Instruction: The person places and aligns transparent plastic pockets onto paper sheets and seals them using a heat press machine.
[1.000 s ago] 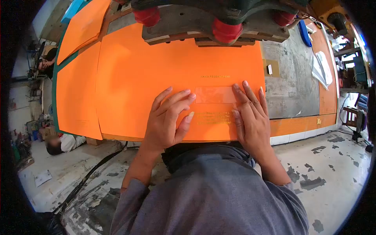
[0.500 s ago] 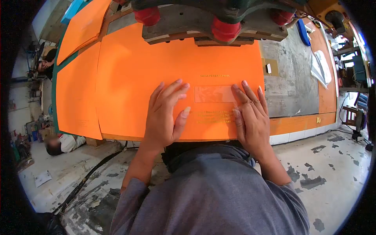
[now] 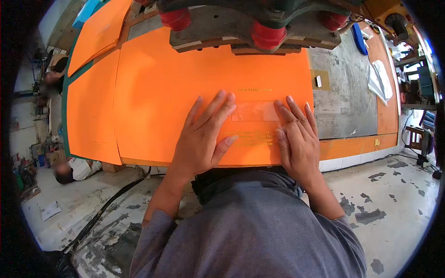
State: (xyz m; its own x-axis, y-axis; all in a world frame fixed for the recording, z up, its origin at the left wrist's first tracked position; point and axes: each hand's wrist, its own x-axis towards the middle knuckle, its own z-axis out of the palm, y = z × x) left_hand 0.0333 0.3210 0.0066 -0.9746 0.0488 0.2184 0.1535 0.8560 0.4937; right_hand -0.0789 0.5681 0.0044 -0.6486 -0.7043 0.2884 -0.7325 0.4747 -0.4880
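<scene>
Over on the far left, a pile of orange sheets [image 3: 98, 39] is lying on the surface [image 3: 324, 149], pretty much beside the big orange sheet [image 3: 148, 88]. The left hand [image 3: 197, 141] is being held open over that big sheet, fingers spread, near the clear strip's left end; can't really tell if anything's being touched. The clear strip [image 3: 254, 111] itself is lying flat on the sheet, between two bits of gold lettering. Its right end is being covered by fingertips of the right hand [image 3: 300, 139], also open, palm down. Further right, a grey plate [image 3: 347, 104] is showing.
</scene>
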